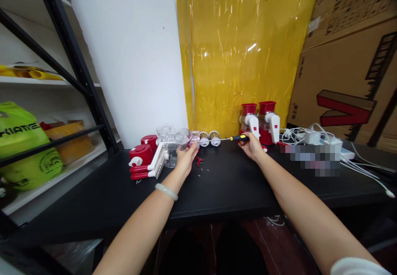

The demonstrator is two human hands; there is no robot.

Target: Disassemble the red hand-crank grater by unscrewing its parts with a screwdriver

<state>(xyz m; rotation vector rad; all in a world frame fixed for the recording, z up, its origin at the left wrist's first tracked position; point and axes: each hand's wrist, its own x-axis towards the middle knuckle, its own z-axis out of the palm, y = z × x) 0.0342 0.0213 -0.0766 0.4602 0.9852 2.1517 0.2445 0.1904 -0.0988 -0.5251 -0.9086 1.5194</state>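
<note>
My left hand (185,160), with a pale bangle on the wrist, is closed on a clear plastic grater body (183,136). In my right hand (253,147) is a screwdriver (237,138) with a yellow and black handle, lying level. Its thin shaft points left toward the clear body; whether the tip touches it, I cannot tell. Two metal grater drums (214,139) with white ends stand just behind the shaft. Small red parts (199,161) and a few screws (207,170) are scattered right of my left hand.
White crank handles with red grips (156,164) and red grater parts (141,155) lie at left. Two assembled rotary graters (268,122) stand behind my right hand. White chargers and cables (313,136) cover the right side, before a large carton (347,68). A black shelf frame (66,43) rises at left.
</note>
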